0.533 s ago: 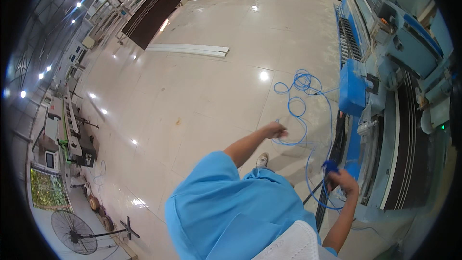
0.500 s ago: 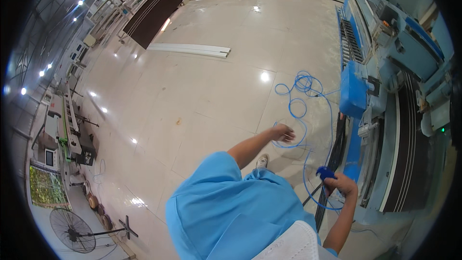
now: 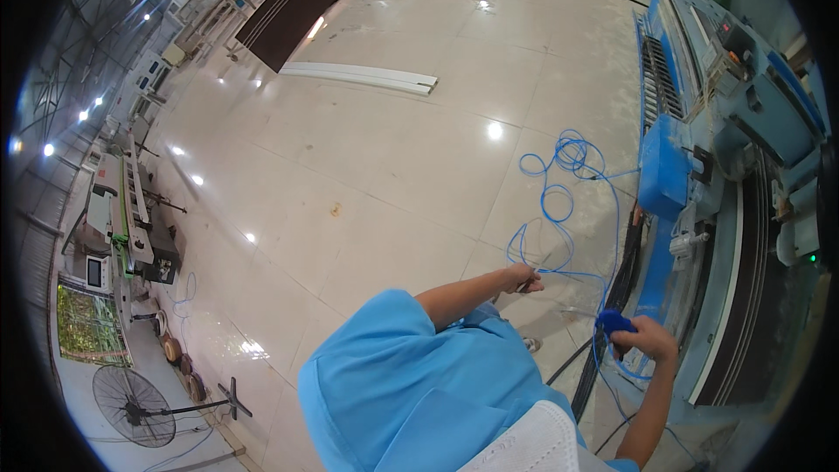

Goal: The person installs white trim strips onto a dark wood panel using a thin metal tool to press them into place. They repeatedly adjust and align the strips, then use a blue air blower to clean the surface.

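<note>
My left hand (image 3: 521, 278) is stretched out over the tiled floor, fingers closed on a thin blue hose (image 3: 559, 201) that lies in loose coils on the floor. My right hand (image 3: 651, 337) grips a small blue handheld tool (image 3: 613, 322) joined to that hose, close to the side of a long blue machine (image 3: 664, 166). My blue-sleeved shoulder and chest fill the lower middle of the view.
The blue machine, with dark tracks, runs along the right side. Black cables (image 3: 612, 297) lie at its base. A white board (image 3: 363, 77) and a dark panel (image 3: 297, 2) lie farther off. A standing fan (image 3: 140, 406) and other machines (image 3: 131, 227) are at the left.
My left hand has drawn back toward my body with the hose. My right hand with the blue tool has shifted slightly to the right, toward the machine.
</note>
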A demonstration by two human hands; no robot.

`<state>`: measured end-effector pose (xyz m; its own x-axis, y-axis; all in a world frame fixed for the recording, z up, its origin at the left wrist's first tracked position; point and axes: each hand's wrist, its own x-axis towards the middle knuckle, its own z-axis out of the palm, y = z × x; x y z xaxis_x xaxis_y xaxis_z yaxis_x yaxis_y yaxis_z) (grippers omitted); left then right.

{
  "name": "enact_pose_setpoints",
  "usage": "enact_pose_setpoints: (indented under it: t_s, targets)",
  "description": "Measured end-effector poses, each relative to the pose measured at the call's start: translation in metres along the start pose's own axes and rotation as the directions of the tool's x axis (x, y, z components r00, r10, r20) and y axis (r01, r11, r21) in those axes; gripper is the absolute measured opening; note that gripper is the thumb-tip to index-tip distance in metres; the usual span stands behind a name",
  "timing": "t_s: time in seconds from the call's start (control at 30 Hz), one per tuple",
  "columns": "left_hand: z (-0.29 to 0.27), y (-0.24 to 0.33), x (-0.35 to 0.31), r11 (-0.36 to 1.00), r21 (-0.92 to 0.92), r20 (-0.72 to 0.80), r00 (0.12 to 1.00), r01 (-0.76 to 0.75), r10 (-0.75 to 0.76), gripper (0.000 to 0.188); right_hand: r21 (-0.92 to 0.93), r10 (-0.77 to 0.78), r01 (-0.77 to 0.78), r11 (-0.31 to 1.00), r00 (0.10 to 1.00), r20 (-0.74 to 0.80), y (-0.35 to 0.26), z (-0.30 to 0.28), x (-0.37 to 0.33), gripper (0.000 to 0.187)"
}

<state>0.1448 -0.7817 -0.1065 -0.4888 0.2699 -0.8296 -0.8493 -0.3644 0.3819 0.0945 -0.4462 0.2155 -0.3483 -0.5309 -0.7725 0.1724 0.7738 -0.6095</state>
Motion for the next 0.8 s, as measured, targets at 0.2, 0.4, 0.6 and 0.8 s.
enact_pose_setpoints:
  t_s: [0.2, 0.4, 0.6, 0.8]
  targets:
    - [-0.061, -0.019, -0.024, 0.929, 0.312, -0.123, 0.978, 0.198, -0.167, 0.023, 0.013, 0.115, -0.121, 0.993, 0.969, 0.219, 0.003, 0.007, 0.007, 0.033]
    - [-0.133, -0.071, -0.016, 0.837, 0.448, -0.323, 0.929, 0.316, -0.178, 0.021, -0.126, 0.344, -0.324, 0.938, 0.917, 0.202, 0.034, 0.051, 0.068, 0.046]
    - [-0.198, -0.133, -0.023, 0.122, 0.982, -0.139, 0.989, 0.145, -0.053, 0.023, -0.082, 0.195, -0.179, 0.98, 0.943, 0.27, 0.082, 0.141, 0.22, 0.048]
    - [-0.22, -0.139, -0.04, 0.041, 0.989, -0.141, 0.99, 0.139, 0.032, 0.022, -0.532, 0.09, -0.233, 0.814, 0.956, -0.28, 0.126, 0.192, 0.299, 0.055]
